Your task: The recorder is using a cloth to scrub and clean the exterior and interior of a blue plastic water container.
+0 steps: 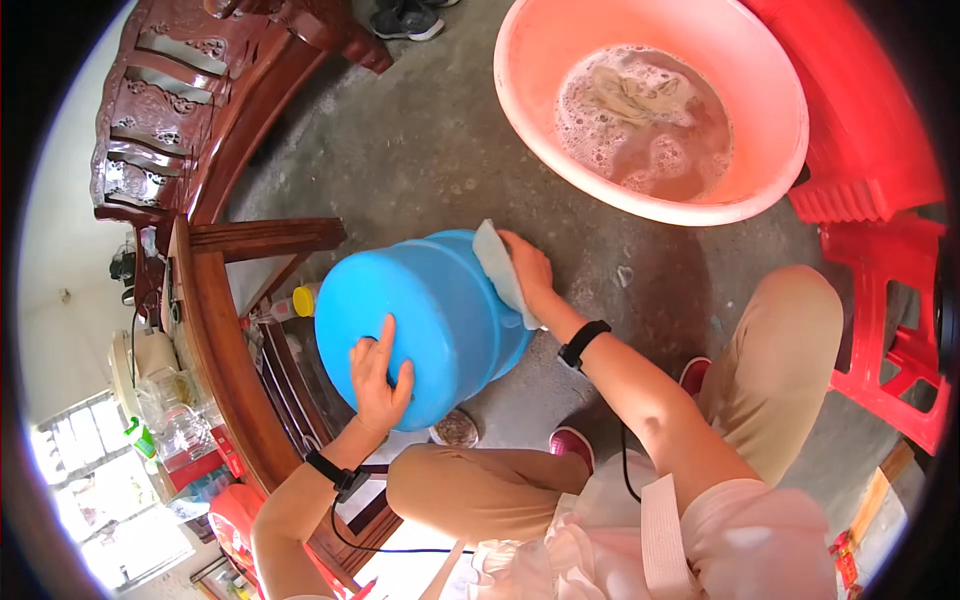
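A blue plastic water barrel (427, 315) stands on the concrete floor before me, its smooth round face towards my left side. My left hand (381, 375) rests on that face with the fingers spread and nothing in them. On the barrel's far right side, my right hand (531, 274) presses a pale cloth (498, 262) against the ribbed wall. The palm and most fingers of that hand are hidden behind the cloth. Both wrists wear black bands.
A pink basin (652, 210) of brownish, foamy water holds a soaked cloth (637, 96). Red plastic stools (885, 300) stand at right. A wooden table (217, 352) and carved bench (247, 127) line the left. A small bowl (454, 429) sits beside the barrel; shoes (407, 20) lie at the top.
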A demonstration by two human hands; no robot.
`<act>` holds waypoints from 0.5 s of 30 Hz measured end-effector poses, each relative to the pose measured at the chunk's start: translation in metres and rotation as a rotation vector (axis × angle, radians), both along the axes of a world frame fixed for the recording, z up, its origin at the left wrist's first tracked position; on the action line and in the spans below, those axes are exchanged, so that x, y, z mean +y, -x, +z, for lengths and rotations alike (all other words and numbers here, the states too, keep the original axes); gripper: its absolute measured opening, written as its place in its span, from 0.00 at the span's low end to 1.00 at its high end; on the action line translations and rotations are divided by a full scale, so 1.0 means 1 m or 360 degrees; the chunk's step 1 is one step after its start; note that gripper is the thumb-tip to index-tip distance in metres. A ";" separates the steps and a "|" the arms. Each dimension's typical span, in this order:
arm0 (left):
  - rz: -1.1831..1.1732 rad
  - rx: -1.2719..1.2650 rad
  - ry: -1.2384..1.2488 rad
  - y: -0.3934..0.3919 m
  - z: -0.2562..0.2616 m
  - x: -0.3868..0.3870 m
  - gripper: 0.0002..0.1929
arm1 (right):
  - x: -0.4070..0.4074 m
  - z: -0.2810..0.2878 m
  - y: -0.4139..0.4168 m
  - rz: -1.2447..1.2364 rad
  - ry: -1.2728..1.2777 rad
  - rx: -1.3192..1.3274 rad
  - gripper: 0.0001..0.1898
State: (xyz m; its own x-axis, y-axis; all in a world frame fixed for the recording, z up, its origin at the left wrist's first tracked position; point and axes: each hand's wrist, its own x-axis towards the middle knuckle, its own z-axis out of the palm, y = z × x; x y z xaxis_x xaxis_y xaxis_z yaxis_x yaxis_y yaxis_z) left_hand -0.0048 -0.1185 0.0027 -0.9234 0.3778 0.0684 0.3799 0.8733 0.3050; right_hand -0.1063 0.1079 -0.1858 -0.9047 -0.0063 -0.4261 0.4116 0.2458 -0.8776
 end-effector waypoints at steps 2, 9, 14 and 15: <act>-0.0105 -0.0031 0.0012 0.001 0.002 0.002 0.34 | 0.017 0.003 -0.009 -0.0042 -0.0194 -0.0048 0.21; -0.0683 -0.0203 0.0225 0.026 0.025 0.008 0.37 | 0.047 0.003 -0.050 -0.0478 0.0009 -0.0326 0.16; 0.0019 -0.0352 0.0219 0.021 0.025 0.049 0.40 | 0.041 0.037 -0.015 -0.0376 0.1691 0.0104 0.18; 0.0140 -0.0326 0.0138 0.025 0.014 0.051 0.39 | 0.035 0.053 -0.010 -0.0246 0.1322 0.0362 0.17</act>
